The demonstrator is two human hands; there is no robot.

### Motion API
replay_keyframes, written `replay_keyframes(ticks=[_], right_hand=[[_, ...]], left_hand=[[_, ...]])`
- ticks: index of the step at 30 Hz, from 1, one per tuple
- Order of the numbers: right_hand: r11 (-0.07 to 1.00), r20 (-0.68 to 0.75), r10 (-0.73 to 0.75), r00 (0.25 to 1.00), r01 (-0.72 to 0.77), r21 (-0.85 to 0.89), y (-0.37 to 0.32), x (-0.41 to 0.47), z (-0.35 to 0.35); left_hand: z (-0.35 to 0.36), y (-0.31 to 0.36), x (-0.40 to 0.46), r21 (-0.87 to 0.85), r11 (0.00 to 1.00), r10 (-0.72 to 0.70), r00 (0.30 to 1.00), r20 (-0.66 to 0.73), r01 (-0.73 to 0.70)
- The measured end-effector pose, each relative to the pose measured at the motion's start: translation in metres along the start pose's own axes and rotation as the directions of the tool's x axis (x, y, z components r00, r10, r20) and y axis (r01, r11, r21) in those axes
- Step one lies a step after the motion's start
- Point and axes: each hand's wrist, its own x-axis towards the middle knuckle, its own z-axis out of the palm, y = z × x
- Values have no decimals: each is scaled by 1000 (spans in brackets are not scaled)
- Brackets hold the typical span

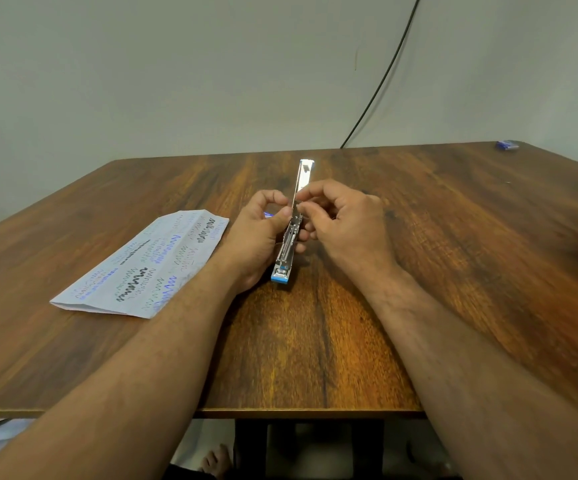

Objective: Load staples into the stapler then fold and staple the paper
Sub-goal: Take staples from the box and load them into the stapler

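A silver stapler [286,252] with a blue end lies in the middle of the wooden table [453,254], its lid [304,178] swung up and back so the channel shows. My left hand [258,237] grips the stapler's body from the left. My right hand [344,223] pinches a small strip of staples [300,205] with fingertips right over the open channel near the hinge. A folded sheet of paper [142,265], covered in scribbles, lies flat to the left of my left forearm.
A small blue box [507,145] sits at the table's far right corner. A black cable [381,84] hangs down the wall behind. A bit of blue [268,214] peeks out behind my left hand. The near table edge [298,412] runs under my forearms.
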Motion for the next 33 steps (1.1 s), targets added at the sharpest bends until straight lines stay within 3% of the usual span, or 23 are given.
replay_keyframes(ticks=[4, 10, 17, 24, 27, 33], right_hand=[[999, -22, -1, 1000, 1, 36, -3, -1, -2], [994, -54, -55, 997, 50, -100, -2, -1, -3], [940, 73, -167, 983, 181, -288, 2, -5, -5], [912, 74, -109, 991, 129, -390, -7, -6, -1], [924, 61, -46, 997, 65, -376, -10, -6, 3], [964, 168, 82, 982, -35, -265, -2, -4, -4]], left_hand=[[0, 0, 0, 9, 999, 51, 999, 17, -52], [-1, 1, 2, -14, 1000, 26, 1000, 2, -25], [-1, 1, 2, -30, 1000, -7, 1000, -29, 6], [3, 2, 0, 23, 1000, 10, 996, -91, -8], [4, 4, -2, 52, 999, 13, 995, -99, -8], [3, 3, -1, 52, 999, 6, 993, -114, 0]])
